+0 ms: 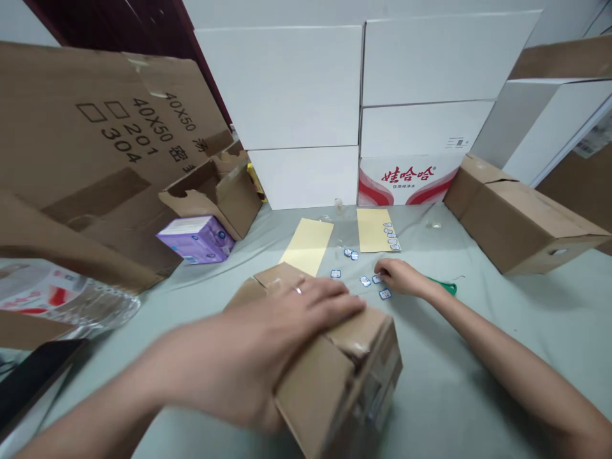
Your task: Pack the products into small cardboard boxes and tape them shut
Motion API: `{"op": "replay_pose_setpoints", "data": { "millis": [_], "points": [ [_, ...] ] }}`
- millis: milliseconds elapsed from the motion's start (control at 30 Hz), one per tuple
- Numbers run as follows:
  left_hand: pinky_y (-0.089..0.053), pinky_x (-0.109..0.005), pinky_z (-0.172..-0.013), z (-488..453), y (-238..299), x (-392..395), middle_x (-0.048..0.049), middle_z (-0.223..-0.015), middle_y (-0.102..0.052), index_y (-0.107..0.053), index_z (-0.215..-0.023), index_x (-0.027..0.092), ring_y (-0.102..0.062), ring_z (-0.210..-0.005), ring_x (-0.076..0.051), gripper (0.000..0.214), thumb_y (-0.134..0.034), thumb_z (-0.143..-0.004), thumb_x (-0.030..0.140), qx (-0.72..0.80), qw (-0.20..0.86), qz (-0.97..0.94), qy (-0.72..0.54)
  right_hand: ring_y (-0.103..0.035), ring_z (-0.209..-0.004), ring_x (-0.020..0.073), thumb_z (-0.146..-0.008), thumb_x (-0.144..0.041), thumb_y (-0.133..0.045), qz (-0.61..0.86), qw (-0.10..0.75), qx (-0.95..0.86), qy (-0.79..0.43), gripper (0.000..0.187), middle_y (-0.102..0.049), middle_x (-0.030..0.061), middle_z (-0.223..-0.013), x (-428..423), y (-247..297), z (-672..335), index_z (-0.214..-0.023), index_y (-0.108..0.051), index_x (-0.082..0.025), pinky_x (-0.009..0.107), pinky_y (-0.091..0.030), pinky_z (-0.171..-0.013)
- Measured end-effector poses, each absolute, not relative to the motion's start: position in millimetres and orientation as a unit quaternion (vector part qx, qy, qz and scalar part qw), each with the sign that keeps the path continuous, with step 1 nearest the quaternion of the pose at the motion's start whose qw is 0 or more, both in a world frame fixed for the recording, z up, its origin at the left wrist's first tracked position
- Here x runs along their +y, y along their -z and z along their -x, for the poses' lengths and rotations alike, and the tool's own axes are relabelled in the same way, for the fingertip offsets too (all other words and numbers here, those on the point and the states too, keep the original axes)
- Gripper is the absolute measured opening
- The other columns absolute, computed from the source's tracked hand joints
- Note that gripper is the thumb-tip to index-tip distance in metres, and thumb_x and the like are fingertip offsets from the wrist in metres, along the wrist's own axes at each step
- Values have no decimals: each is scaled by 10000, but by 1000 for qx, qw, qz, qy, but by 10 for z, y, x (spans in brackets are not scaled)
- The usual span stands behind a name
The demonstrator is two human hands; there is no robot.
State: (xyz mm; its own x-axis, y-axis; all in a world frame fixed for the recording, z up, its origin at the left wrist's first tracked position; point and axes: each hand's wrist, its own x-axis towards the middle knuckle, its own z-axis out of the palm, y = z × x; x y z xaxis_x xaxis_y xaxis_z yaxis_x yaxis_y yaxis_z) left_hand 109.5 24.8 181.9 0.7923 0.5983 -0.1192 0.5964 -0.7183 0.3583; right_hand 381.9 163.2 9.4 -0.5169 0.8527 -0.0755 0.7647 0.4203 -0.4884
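Brown cardboard sits closest to the person: a small taped box (342,382) lies on a pale green cloth (459,395), with the left hand (287,319) spread flat across its top, fingers (329,299) stretched out and relaxed, not gripping, a ring on one of them. The right hand (401,278) reaches past it, fingers bent down over the cloth among small blue-and-white labels (366,281); whether they pinch a label cannot be told from here. A green plastic handle (448,287) pokes out just beside that wrist. The box stands in the way of a yellow sheet (306,245), covering its near end. A second yellow sheet (375,229) lies farther on, with a row of labels along its edge. To the left, a purple carton (196,239) rests against an opened cardboard box (215,197), below a big flattened cardboard sheet (81,140) printed with 40X50, and wrapped plastic bottles (62,299) sit at the cloth's edge. To the right lies a closed cardboard box (521,217). White cartons (287,83), stacked with a red-printed one (406,182), wall off the far side.
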Motion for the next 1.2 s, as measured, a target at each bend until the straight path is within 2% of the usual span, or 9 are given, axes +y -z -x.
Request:
{"op": "replay_pose_setpoints", "data": {
  "millis": [133, 267, 333, 467, 667, 833, 967, 1067, 1200],
  "points": [
    [-390, -412, -1156, -747, -1945, 616, -155, -1577, -364, -189, -1541, 220, -404, -1419, -362, 1182, -860, -598, 454, 259, 318, -912, -27, -635, -780, 158, -988, -300, -508, 450, 210, -829, -259, 197, -670, 45, -864, 1463, -519, -3864, -949, -630, -150, 322, -542, -728],
    [-308, -413, -1197, -618, -1887, 807, -177, -1601, -317, -165, -1556, 200, -341, -1457, -366, 1275, -889, -554, 509, 201, 354, -913, -19, -620, -773, 148, -1004, -338, -448, 366, 322, -827, -281, 179, -649, 25, -874, 937, -1172, -3883, -989, -582, -220, 259, -513, -657],
    [-294, -407, -1200, -619, -1852, 836, -180, -1602, -310, -168, -1559, 192, -332, -1462, -355, 1284, -894, -551, 517, 187, 359, -914, -21, -603, -755, 126, -982, -215, -495, 252, 367, -842, -304, 87, -623, -1, -852, 644, -1402, -3823, -1000, -571, -251, 236, -499, -659],
    [-276, -427, -1205, -638, -1812, 839, -183, -1601, -297, -171, -1561, 186, -332, -1457, -357, 1324, -905, -516, 534, 177, 362, -915, -28, -557, -748, 105, -941, -55, -470, 158, 359, -885, -252, 222, -605, -8, -859, 312, -1538, -3628, -1038, -525, -247, 211, -460, -660],
    [-257, -443, -1211, -615, -1757, 818, -186, -1604, -278, -159, -1564, 176, -312, -1463, -360, 1335, -906, -514, 526, 173, 365, -914, -47, -550, -749, 107, -978, -109, -465, 137, 308, -913, -229, 130, -606, 9, -846, 184, -1512, -3510, -1043, -516, -210, 204, -457, -659],
    [-271, -412, -1205, -629, -1755, 803, -192, -1592, -293, -159, -1559, 146, -313, -1465, -342, 1321, -907, -526, 488, 167, 374, -910, -57, -550, -684, 143, -993, -73, -366, 124, 294, -943, -90, 206, -627, 39, -777, 109, -1585, -3389, -979, -549, -166, 263, -459, -623],
    [-259, -409, -1209, -629, -1760, 792, -199, -1582, -306, -171, -1553, 124, -310, -1466, -336, 1316, -911, -519, 464, 170, 374, -910, -55, -541, -656, 150, -982, -91, -425, 143, 292, -945, -34, 154, -615, 33, -772, 131, -1577, -3317, -988, -560, -166, 272, -465, -580],
    [-256, -425, -1211, -611, -1748, 785, -180, -1593, -300, -167, -1558, 157, -317, -1463, -336, 1311, -907, -519, 457, 179, 371, -909, -62, -614, -903, 205, -965, -187, -526, 190, 337, -922, -25, 201, -622, 109, -1018, 139, -1520, -3306, -1166, -525, -170, 323, -559, -747],
    [-286, -423, -1203, -612, -1745, 777, -142, -1597, -310, -171, -1561, 214, -342, -1453, -330, 1308, -911, -507, 441, 179, 372, -908, -68, -371, -1393, 383, -895, -454, -631, 260, 348, -898, -65, 763, -347, 208, -1468, 154, -1394, -3306, -1513, -239, -236, 549, -484, -1048]
  ]
}}
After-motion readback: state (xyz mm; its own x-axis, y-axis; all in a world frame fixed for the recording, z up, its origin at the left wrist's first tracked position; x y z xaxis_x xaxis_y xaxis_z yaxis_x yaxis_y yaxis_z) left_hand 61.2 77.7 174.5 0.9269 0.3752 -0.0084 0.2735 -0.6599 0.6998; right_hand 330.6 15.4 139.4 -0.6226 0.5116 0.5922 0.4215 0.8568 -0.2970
